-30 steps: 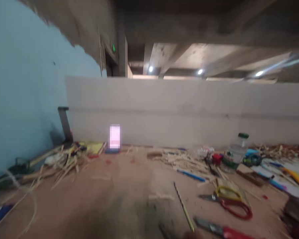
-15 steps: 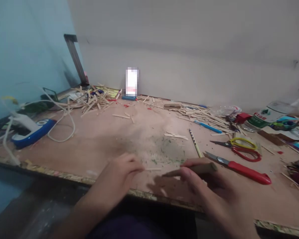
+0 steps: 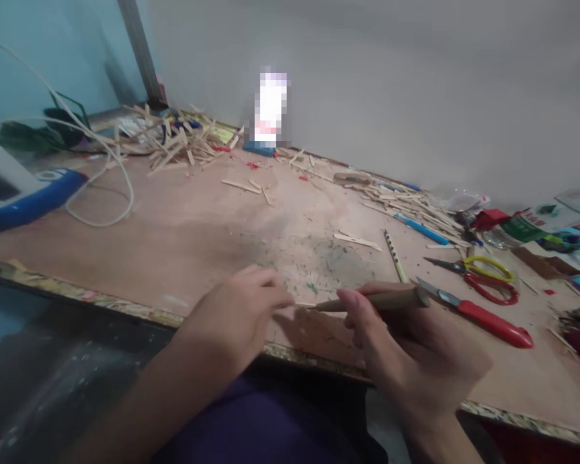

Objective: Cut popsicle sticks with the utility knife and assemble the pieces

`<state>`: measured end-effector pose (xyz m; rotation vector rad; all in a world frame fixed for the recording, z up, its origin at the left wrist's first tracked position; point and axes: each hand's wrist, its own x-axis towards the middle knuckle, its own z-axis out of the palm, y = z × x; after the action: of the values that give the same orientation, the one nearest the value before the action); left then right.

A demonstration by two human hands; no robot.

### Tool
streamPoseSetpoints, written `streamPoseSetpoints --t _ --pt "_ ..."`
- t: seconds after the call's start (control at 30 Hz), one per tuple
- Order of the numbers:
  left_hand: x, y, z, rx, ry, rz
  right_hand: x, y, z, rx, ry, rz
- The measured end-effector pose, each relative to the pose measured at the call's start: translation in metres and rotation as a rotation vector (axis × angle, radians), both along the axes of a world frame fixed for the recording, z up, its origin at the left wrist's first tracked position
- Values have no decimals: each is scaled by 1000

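My left hand [image 3: 241, 312] rests near the table's front edge, its fingers pinched on the end of a thin pale stick [image 3: 304, 304]. Opposite it, my right hand [image 3: 406, 348] is closed round a brown tapered tool [image 3: 381, 301]. The tool's narrow tip points left and meets or nearly meets the stick; actual contact is too small to tell. Green and pale shavings [image 3: 314, 274] lie scattered just beyond both hands. A spotted pencil-like stick [image 3: 394, 254] lies beyond my right hand.
Right of my right hand lie a red-handled knife [image 3: 495, 323] and scissors [image 3: 490, 277]. Farther back are a blue pen [image 3: 421, 229], piled wooden sticks [image 3: 183, 145], a bright blurred phone [image 3: 272, 106] and a bottle [image 3: 541, 219]. A white cable [image 3: 130, 187] loops at left.
The view has tilted and shifted, so the tabletop appears higher. My right hand has brought the tool's tip closer to the stick at my left fingertips.
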<state>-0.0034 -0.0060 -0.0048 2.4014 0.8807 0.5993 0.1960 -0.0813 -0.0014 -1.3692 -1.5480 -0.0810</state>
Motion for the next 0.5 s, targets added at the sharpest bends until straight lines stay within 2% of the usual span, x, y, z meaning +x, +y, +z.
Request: streamPoseSetpoints --t 0.17,0.33,0.5 --pt "1 -3 -9 57 -82 31 -5 1 2 -93 64 -120" --pt "1 -8 -5 39 -46 42 -7 2 2 -89 133 -116" --pt "2 -9 -7 25 -54 62 -7 0 0 -86 76 -123"
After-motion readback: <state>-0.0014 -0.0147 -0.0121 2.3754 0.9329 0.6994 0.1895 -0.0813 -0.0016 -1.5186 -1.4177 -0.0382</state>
